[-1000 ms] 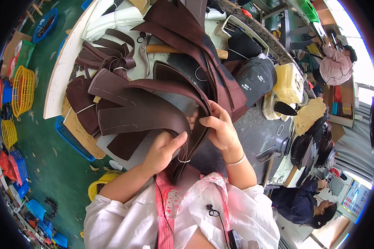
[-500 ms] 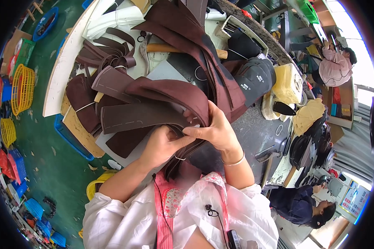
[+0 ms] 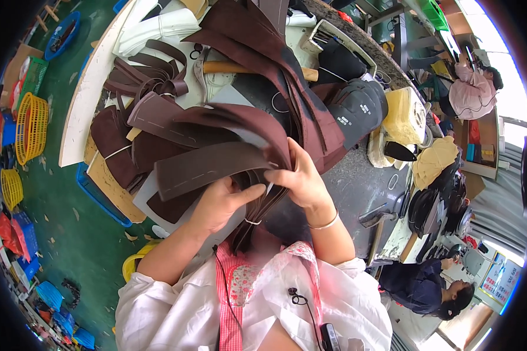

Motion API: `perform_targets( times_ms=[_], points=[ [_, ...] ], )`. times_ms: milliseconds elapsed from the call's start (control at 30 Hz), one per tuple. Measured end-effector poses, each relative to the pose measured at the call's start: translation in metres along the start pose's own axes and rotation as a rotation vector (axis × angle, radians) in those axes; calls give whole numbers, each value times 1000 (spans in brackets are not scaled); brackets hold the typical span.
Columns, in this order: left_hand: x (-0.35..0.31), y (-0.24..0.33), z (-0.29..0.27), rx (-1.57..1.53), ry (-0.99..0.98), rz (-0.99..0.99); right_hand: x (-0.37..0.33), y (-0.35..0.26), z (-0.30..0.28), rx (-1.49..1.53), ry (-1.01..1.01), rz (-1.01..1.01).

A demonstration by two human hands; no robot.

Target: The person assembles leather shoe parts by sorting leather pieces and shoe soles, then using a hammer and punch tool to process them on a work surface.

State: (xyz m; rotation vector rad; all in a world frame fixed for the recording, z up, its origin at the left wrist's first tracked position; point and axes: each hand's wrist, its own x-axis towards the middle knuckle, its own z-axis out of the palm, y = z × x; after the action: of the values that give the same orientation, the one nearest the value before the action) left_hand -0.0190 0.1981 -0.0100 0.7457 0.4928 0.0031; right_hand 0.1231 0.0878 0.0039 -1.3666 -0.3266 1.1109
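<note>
Brown strips [image 3: 208, 169] between left hand [image 3: 218, 203] and right hand [image 3: 304, 180], both clamped on them.

Your strips [image 3: 208, 165] at frame centre are dark brown with pale dashes; your apron [image 3: 239, 288], bottom centre, is red-checked and floral; the floor [image 3: 61, 193], left, green.

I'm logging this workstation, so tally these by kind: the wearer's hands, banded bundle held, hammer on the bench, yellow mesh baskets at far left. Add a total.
Hands: 2, left hand and right hand
Held bundle of brown strips: 1
Hammer: 1
Yellow mesh baskets: 2, larger basket and smaller basket
Total: 6
</note>
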Motion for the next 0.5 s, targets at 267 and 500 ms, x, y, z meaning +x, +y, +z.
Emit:
perform_targets(
  times_ms=[267, 500],
  points=[
    [0, 1, -3, -47, 18, -2, 2, 11, -1, -24, 145, 34],
    [-1, -3, -3, -28, 44, 25, 2, 6, 5, -10, 118, 35]
  ],
)
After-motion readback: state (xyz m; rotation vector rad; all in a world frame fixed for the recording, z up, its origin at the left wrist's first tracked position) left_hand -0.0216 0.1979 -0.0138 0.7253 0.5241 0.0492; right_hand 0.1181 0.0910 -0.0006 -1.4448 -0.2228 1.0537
